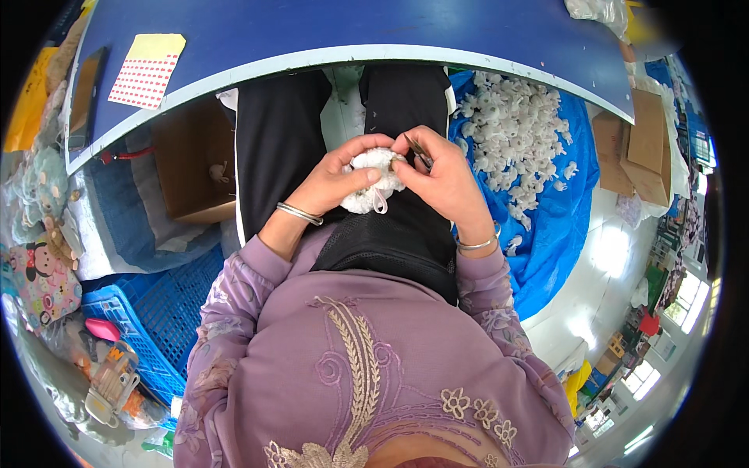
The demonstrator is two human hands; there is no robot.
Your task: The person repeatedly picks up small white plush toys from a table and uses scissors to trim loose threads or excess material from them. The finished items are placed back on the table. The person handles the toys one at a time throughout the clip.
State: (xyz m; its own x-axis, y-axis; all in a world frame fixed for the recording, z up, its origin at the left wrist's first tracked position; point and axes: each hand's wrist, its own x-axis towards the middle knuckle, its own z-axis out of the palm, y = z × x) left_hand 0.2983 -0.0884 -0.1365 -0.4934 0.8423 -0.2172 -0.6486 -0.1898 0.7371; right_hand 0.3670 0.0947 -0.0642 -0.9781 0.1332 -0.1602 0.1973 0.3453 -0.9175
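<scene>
A small fluffy white plush piece [361, 201] with a pale pink loop [380, 202] hanging from it is held above my lap. My left hand [341, 175] is closed round its left side, the thumb pressing on top. My right hand [441, 178] grips a pair of small dark metal snips [420, 150], with their handles along the palm. The right thumb and forefinger also pinch at the plush's right edge. Whether they hold a thread there is too small to make out.
A blue table [312, 27] spans the front, with a sticker sheet [148, 72] on it. At right, a blue sack [573, 234] holds many small white plush pieces [515, 132] beside a cardboard box [649, 144]. Another box [195, 164] and a blue crate [156, 312] stand at left.
</scene>
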